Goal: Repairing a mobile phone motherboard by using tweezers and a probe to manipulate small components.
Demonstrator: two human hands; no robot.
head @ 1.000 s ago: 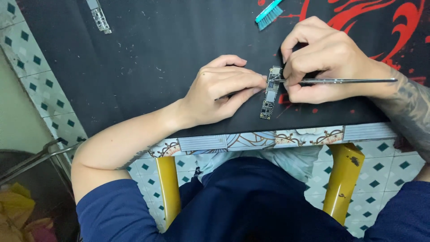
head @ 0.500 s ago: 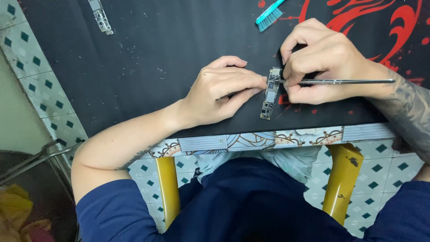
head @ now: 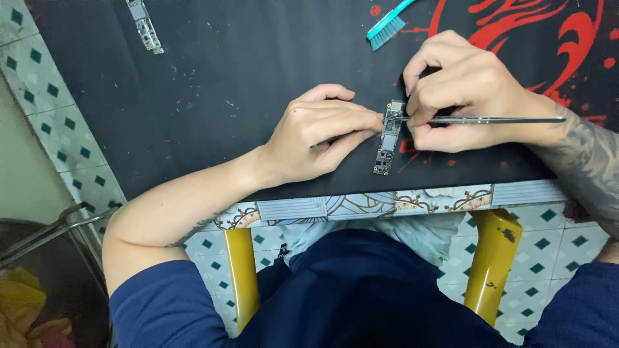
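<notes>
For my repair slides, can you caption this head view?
Left hand steadies a narrow circuit board on a black mat while right hand works it with tweezers.

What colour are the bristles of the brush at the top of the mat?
Teal, matching its handle: the brush shows best in the head view.

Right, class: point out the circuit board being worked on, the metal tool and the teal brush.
circuit board (head: 387, 145), head view, the middle of the narrow board.
metal tool (head: 509, 120), head view, the bare shaft past the right hand.
teal brush (head: 384, 30), head view, the bristle head.
</notes>
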